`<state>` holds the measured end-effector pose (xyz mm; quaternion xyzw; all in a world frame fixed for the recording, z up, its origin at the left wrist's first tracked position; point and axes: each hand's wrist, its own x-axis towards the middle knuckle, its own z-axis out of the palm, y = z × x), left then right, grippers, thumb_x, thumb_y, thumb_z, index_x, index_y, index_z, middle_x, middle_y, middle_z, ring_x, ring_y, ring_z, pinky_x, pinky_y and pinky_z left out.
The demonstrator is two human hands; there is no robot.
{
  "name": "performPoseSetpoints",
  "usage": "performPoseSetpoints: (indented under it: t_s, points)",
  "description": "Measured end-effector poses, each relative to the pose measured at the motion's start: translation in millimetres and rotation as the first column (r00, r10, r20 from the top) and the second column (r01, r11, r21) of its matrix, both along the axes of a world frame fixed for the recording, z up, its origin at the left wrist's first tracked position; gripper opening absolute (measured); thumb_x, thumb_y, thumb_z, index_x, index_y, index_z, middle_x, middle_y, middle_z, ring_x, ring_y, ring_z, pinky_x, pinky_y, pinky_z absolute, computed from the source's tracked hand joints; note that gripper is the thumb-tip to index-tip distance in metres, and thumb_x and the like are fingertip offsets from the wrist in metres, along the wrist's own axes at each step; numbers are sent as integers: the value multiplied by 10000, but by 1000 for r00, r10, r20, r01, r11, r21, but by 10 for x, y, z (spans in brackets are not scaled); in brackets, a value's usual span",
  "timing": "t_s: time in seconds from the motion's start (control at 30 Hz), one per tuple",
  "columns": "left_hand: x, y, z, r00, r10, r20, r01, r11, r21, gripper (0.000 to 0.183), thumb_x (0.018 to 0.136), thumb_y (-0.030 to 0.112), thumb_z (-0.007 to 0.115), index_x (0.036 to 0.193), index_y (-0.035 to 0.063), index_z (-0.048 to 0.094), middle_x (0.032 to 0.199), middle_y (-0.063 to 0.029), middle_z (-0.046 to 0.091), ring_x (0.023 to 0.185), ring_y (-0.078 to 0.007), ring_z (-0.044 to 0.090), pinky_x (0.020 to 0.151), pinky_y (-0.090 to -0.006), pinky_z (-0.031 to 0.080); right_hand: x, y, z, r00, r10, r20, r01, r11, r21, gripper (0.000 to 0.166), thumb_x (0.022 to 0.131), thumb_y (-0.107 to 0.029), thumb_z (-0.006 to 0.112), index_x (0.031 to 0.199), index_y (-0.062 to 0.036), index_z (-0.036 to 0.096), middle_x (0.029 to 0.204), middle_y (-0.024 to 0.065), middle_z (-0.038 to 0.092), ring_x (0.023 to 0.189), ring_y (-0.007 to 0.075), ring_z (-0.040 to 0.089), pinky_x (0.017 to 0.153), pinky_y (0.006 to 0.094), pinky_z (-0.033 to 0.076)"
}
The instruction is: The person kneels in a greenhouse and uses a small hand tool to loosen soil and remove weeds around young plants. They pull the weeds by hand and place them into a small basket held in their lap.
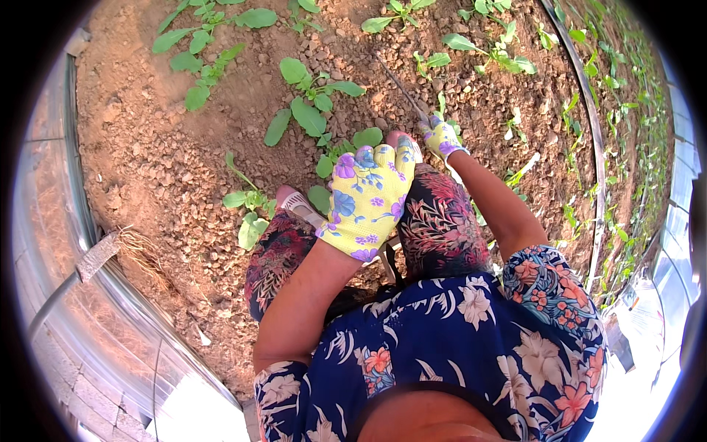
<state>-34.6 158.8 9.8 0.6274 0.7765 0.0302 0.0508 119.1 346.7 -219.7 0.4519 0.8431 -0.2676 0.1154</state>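
Both my hands wear yellow gloves printed with purple and blue flowers. My right hand (443,138) grips one end of a thin dark rod (399,84), perhaps a tool handle or a stick, which slants up and left across the soil. My left hand (371,201) is back-up between my knees, fingers side by side; its palm and whatever lies under it are hidden. Just beyond its fingertips are low green leaves (367,137). A broad-leaved seedling (309,105) grows up and left of the left hand. A smaller seedling (251,212) stands by my shoe (298,204).
Crumbly brown soil (165,166) spreads around me, with more seedlings (204,77) farther up. A dark drip hose (588,99) runs down the right, beyond it a dense green row (640,154). Clear plastic sheeting (49,166) and a pipe (52,304) border the left.
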Motion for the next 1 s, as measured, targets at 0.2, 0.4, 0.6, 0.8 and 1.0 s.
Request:
performPoseSetpoints:
  t_s: [0.2, 0.4, 0.6, 0.8, 1.0]
  points:
    - [-24, -27, 33, 1000, -5, -6, 6, 1000, 29, 498, 705, 233, 595, 1185, 115, 528, 869, -17, 552, 821, -180, 565, 674, -343, 414, 639, -248, 195, 994, -108, 27, 111, 981, -160, 385, 866, -309, 512, 1111, -12, 511, 952, 250, 604, 923, 408, 573, 768, 450, 448]
    - [-29, -23, 113, 999, -42, 31, 38, 993, 109, 398, 742, 152, 538, 1129, 59, 540, 817, -34, 537, 764, -179, 547, 620, -337, 408, 1486, -378, 118, 955, -295, 32, 288, 897, -334, 330, 864, -281, 529, 1081, -33, 523, 865, 239, 613, 847, 399, 598, 689, 444, 465]
    - [-15, -20, 70, 999, -35, -31, 39, 987, 158, 367, 737, 150, 536, 1096, 74, 555, 851, -31, 547, 731, -167, 529, 607, -325, 400, 1005, -368, 203, 1000, -19, -4, 18, 987, -161, 322, 857, -303, 542, 1017, -24, 534, 903, 243, 599, 885, 413, 575, 731, 448, 446]
    - [-38, -33, 29, 999, -17, -50, 25, 984, 175, 331, 727, 147, 539, 1050, 77, 569, 841, -31, 515, 689, -160, 502, 572, -314, 376, -589, 50, 5, 997, -78, -30, 74, 992, -104, 429, 878, -333, 507, 1148, 0, 514, 961, 259, 610, 917, 406, 584, 780, 437, 452]
    - [-69, 31, 37, 999, -4, -50, 13, 981, 192, 352, 717, 135, 552, 1062, 65, 571, 840, -44, 524, 669, -165, 496, 543, -312, 371, -1873, 539, 51, 984, -168, -64, 158, 978, -136, 404, 868, -346, 482, 1085, -12, 553, 993, 228, 616, 932, 369, 597, 800, 400, 468]
